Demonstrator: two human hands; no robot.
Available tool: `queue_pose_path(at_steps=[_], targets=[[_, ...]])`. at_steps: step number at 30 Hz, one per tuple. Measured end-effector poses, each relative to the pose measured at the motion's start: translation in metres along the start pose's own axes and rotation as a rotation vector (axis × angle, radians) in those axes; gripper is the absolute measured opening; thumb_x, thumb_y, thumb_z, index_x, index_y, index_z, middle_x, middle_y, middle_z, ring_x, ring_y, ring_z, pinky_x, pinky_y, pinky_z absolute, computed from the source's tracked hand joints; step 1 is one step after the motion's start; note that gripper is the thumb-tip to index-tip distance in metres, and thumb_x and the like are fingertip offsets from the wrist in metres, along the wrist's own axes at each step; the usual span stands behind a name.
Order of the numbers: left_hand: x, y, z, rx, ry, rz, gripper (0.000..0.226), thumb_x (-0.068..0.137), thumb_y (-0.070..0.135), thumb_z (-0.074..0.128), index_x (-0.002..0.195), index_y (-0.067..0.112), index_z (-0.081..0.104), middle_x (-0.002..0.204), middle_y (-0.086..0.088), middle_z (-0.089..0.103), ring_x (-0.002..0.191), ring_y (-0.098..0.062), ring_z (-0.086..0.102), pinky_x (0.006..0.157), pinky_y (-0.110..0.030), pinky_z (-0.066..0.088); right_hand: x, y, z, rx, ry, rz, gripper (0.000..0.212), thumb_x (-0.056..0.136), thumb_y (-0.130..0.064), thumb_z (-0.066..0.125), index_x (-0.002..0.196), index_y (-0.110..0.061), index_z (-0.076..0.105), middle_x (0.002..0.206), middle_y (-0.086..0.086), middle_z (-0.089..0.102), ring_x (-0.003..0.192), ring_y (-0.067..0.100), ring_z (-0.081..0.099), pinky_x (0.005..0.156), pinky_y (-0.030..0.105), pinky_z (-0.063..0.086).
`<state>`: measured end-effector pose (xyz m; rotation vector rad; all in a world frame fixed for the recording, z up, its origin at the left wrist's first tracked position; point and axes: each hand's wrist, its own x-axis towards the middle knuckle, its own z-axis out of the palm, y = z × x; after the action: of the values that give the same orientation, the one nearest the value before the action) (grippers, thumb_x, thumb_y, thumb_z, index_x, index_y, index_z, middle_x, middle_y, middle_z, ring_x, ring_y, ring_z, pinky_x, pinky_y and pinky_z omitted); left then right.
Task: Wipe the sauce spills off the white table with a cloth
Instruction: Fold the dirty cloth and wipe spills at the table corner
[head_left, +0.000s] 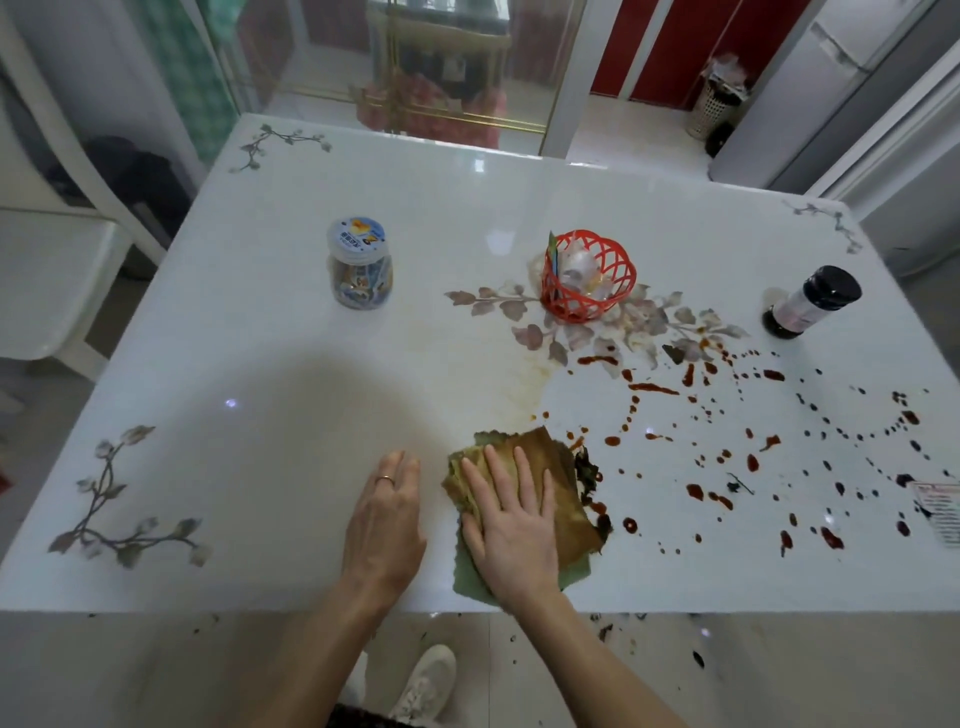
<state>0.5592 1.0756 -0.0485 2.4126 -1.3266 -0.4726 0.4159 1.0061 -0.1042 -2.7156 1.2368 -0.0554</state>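
Fingers (500, 475) straight, right hand (511, 530) presses the cloth (553, 460), left hand (387, 525) lies flat on the table (260, 389); jar label (361, 283) illegible.

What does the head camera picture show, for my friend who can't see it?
A person's right hand presses a stained green cloth flat on a white table, beside red-brown sauce spills spattered over its right half. The left hand rests flat next to the cloth. Farther back stand a clear jar, a red basket and a dark-capped bottle.
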Motion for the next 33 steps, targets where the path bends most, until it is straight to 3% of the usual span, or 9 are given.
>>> queue_pose_path(at_steps=[5, 8, 12, 16, 20, 24, 28, 30, 33], targets=[[-0.002, 0.008, 0.007, -0.014, -0.007, 0.023, 0.053, 0.08, -0.007, 0.05, 0.132, 0.002, 0.045, 0.135, -0.018, 0.047, 0.125, -0.032, 0.044, 0.103, -0.035, 0.04, -0.003, 0.013, -0.004, 0.058, 0.026, -0.25, 0.06, 0.098, -0.049, 0.038, 0.153, -0.03, 0.028, 0.163, 0.002, 0.021, 0.15, 0.023, 0.016, 0.117, 0.054, 0.019], [0.0, 0.011, 0.01, -0.042, 0.025, 0.008, 0.045, 0.077, -0.008, 0.053, 0.12, 0.006, 0.053, 0.117, -0.014, 0.052, 0.103, -0.03, 0.051, 0.084, -0.035, 0.049, 0.005, 0.024, -0.009, 0.337, 0.062, -0.107, 0.059, 0.097, -0.048, 0.048, 0.147, -0.018, 0.038, 0.162, 0.003, 0.019, 0.148, 0.019, 0.02, 0.121, 0.044, 0.017], [0.003, 0.016, 0.012, -0.137, -0.013, -0.092, 0.027, 0.085, 0.003, 0.052, 0.111, 0.008, 0.053, 0.108, -0.01, 0.05, 0.094, -0.026, 0.053, 0.075, -0.033, 0.048, 0.004, 0.028, -0.009, 0.59, 0.105, -0.049, 0.05, 0.097, -0.047, 0.047, 0.134, -0.015, 0.057, 0.152, -0.002, 0.042, 0.146, 0.008, 0.026, 0.121, 0.044, 0.02], [0.004, 0.024, 0.018, -0.165, -0.047, -0.147, 0.011, 0.091, 0.021, 0.052, 0.097, 0.011, 0.054, 0.097, -0.006, 0.051, 0.082, -0.021, 0.053, 0.069, -0.028, 0.043, 0.01, 0.033, -0.02, 0.738, -0.012, 0.047, 0.049, 0.098, -0.05, 0.036, 0.138, -0.025, 0.049, 0.146, -0.014, 0.043, 0.14, -0.013, 0.021, 0.122, 0.026, 0.009], [0.009, 0.035, 0.022, -0.261, -0.09, -0.155, 0.022, 0.097, 0.024, 0.042, 0.087, 0.012, 0.058, 0.086, -0.004, 0.053, 0.078, -0.017, 0.048, 0.07, -0.027, 0.04, 0.012, 0.034, -0.035, 0.805, -0.109, 0.073, 0.034, 0.106, -0.026, 0.04, 0.139, -0.024, 0.046, 0.142, -0.019, 0.041, 0.133, -0.024, 0.019, 0.12, 0.018, 0.008], [0.013, 0.04, 0.018, -0.545, -0.2, -0.304, 0.042, 0.1, 0.029, 0.033, 0.074, 0.005, 0.055, 0.076, -0.008, 0.056, 0.072, -0.019, 0.05, 0.069, -0.035, 0.042, 0.012, 0.033, -0.046, 0.946, -0.143, 0.258, 0.037, 0.107, -0.035, 0.033, 0.138, -0.028, 0.053, 0.141, -0.012, 0.05, 0.134, 0.001, 0.041, 0.118, 0.026, 0.022], [0.012, 0.037, 0.018, -0.787, -0.338, -0.387, 0.031, 0.095, 0.036, 0.048, 0.089, 0.01, 0.062, 0.09, -0.008, 0.065, 0.084, -0.022, 0.062, 0.078, -0.042, 0.056, 0.014, 0.029, -0.055, 1.116, -0.141, 0.425, 0.056, 0.094, -0.056, 0.029, 0.096, -0.018, 0.07, 0.092, 0.0, 0.067, 0.088, 0.009, 0.062, 0.086, 0.027, 0.045], [0.009, 0.036, 0.019, -0.772, -0.305, -0.365, 0.005, 0.089, 0.02, 0.059, 0.09, 0.018, 0.063, 0.09, -0.002, 0.067, 0.084, -0.018, 0.064, 0.077, -0.042, 0.057, 0.013, 0.03, -0.061, 1.17, -0.103, 0.48, 0.05, 0.094, -0.056, 0.033, 0.088, -0.021, 0.069, 0.083, -0.004, 0.065, 0.08, 0.006, 0.061, 0.079, 0.024, 0.045], [0.014, 0.032, 0.019, -0.674, -0.114, -0.382, 0.014, 0.084, 0.011, 0.062, 0.096, 0.018, 0.066, 0.089, -0.001, 0.068, 0.083, -0.019, 0.063, 0.079, -0.041, 0.056, 0.015, 0.037, -0.065, 1.368, -0.09, 0.611, 0.047, 0.096, -0.058, 0.04, 0.097, -0.022, 0.071, 0.09, -0.001, 0.068, 0.094, 0.017, 0.064, 0.083, 0.027, 0.048]])
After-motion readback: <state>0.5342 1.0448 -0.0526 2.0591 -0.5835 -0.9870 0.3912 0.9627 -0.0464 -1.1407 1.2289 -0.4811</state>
